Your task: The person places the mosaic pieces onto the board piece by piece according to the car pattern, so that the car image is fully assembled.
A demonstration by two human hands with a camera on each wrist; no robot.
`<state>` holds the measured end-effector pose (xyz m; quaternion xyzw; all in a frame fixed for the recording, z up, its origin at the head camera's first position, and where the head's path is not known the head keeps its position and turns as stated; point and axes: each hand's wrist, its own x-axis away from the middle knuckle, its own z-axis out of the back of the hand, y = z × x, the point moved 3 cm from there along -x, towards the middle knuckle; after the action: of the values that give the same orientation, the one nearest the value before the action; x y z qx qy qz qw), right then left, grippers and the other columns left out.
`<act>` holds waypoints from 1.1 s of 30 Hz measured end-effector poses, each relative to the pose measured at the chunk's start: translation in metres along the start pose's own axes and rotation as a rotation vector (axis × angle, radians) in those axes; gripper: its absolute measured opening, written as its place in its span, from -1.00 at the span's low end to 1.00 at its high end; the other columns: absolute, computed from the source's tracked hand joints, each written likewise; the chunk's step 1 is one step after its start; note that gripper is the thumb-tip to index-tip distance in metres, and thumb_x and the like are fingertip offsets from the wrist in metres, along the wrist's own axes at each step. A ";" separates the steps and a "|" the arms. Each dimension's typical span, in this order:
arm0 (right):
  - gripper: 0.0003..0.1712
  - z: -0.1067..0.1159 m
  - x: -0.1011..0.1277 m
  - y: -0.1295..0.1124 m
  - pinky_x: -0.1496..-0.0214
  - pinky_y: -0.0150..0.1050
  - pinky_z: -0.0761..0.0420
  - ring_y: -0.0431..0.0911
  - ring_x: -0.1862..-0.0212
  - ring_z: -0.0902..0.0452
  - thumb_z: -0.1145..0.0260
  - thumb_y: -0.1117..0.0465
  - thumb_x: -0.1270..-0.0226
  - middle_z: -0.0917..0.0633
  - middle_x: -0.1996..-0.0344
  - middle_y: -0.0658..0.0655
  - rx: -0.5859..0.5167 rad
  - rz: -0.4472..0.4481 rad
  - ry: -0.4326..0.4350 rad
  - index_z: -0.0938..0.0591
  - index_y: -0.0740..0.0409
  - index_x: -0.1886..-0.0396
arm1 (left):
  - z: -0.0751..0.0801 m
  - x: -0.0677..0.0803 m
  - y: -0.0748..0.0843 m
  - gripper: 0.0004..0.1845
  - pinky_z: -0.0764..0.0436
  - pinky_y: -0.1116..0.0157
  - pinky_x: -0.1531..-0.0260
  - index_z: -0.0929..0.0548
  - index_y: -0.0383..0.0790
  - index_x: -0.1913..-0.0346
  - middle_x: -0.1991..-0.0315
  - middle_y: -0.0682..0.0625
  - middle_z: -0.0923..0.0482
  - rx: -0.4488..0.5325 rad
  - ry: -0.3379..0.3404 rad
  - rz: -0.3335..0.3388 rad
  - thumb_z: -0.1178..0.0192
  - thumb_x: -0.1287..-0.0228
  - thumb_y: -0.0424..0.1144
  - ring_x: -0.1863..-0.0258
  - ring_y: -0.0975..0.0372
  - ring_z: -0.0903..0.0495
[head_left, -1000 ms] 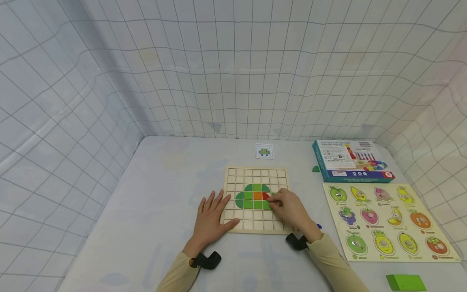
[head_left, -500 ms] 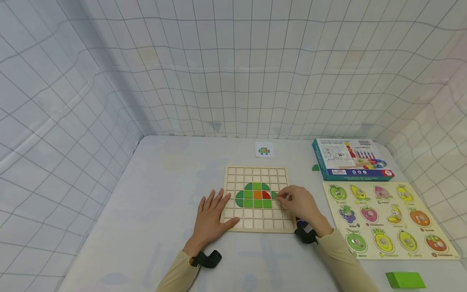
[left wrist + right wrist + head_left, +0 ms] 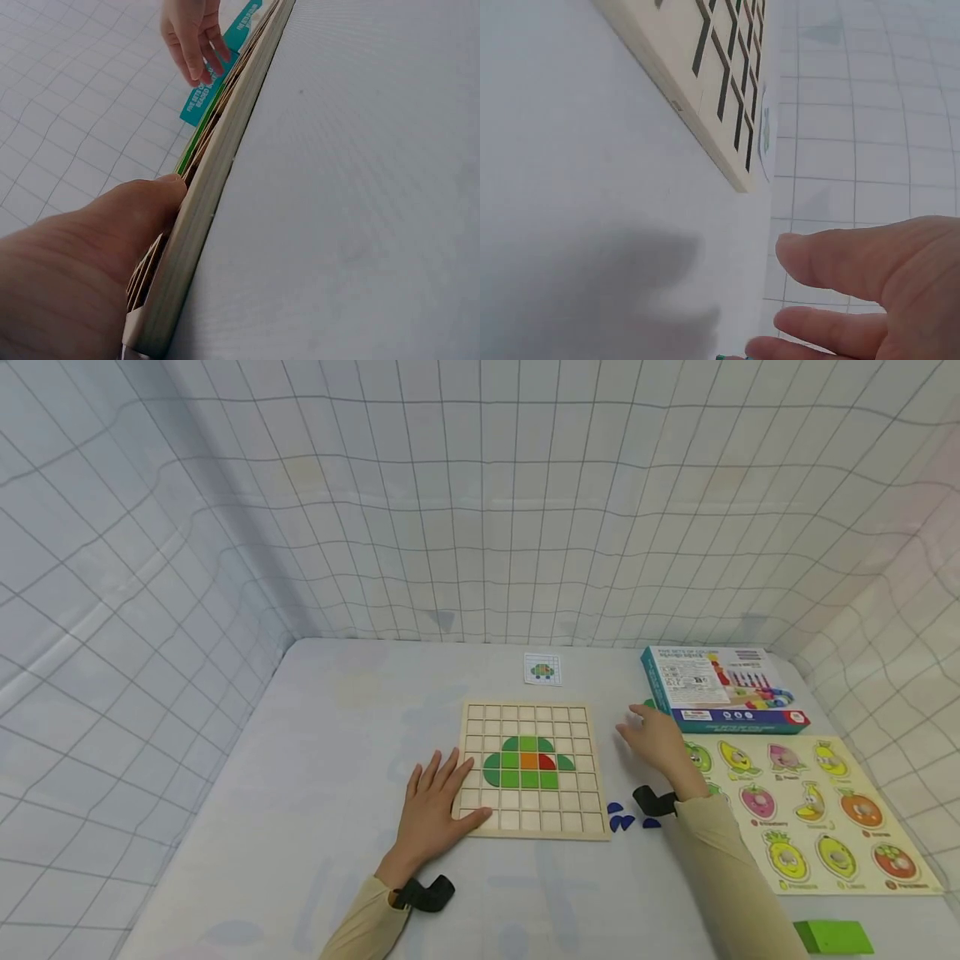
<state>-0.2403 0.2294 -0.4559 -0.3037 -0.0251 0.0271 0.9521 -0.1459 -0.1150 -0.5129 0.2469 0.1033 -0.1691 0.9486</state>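
A wooden grid board (image 3: 528, 714) lies in the middle of the table, with green, orange and red tiles (image 3: 527, 762) set into its centre. My left hand (image 3: 435, 806) rests flat on the board's near left corner, fingers straight; the left wrist view shows the board's edge (image 3: 217, 187) under my thumb. My right hand (image 3: 654, 739) hovers open over the table to the right of the board, close to a small green piece (image 3: 648, 703) beside the teal box (image 3: 716, 687). In the right wrist view my fingers (image 3: 855, 262) are loose and hold nothing, past the board's corner (image 3: 727, 142).
Three blue pieces (image 3: 626, 817) lie by the board's near right corner. A fruit peg puzzle (image 3: 806, 806) fills the right side. A pattern card (image 3: 542, 669) lies behind the board. A green block (image 3: 832, 937) sits at the near right edge. Netted walls enclose the table.
My right hand left the board's tiles and moved right and away, towards the teal box. That uncovered the blue pieces. My left hand stayed put.
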 end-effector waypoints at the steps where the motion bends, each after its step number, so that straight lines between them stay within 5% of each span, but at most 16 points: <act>1: -0.40 0.000 -0.003 0.001 -0.15 0.19 -0.36 0.36 -0.23 -0.27 -0.18 0.20 -0.38 -0.38 -0.18 0.53 0.003 -0.010 -0.008 -0.34 0.55 -0.25 | 0.000 0.000 0.000 -0.16 0.17 -0.04 -0.32 -0.33 -0.08 -0.40 -0.43 -0.08 -0.12 0.000 -0.009 0.006 -0.18 -0.12 0.29 -0.43 -0.02 0.05; 12: -0.26 -0.009 -0.018 0.015 -0.29 0.22 -0.15 0.39 -0.33 -0.03 -0.14 0.26 -0.36 -0.15 -0.31 0.57 -0.002 -0.066 -0.131 -0.08 0.57 -0.37 | -0.001 0.001 -0.001 -0.15 0.21 -0.01 -0.34 -0.30 -0.05 -0.42 -0.45 -0.05 -0.07 -0.004 -0.040 0.022 -0.17 -0.13 0.31 -0.45 0.03 0.11; 33: -0.29 -0.007 -0.024 0.015 -0.28 0.22 -0.17 0.36 -0.35 -0.03 -0.10 0.25 -0.38 -0.17 -0.32 0.53 -0.067 -0.064 -0.097 -0.10 0.47 -0.40 | 0.001 0.001 0.001 -0.16 0.14 -0.07 -0.31 -0.33 -0.09 -0.40 -0.43 -0.10 -0.12 0.000 -0.007 -0.001 -0.19 -0.12 0.28 -0.43 -0.03 0.04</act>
<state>-0.2647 0.2363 -0.4710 -0.3326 -0.0819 0.0103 0.9395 -0.1450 -0.1149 -0.5124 0.2462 0.1003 -0.1704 0.9489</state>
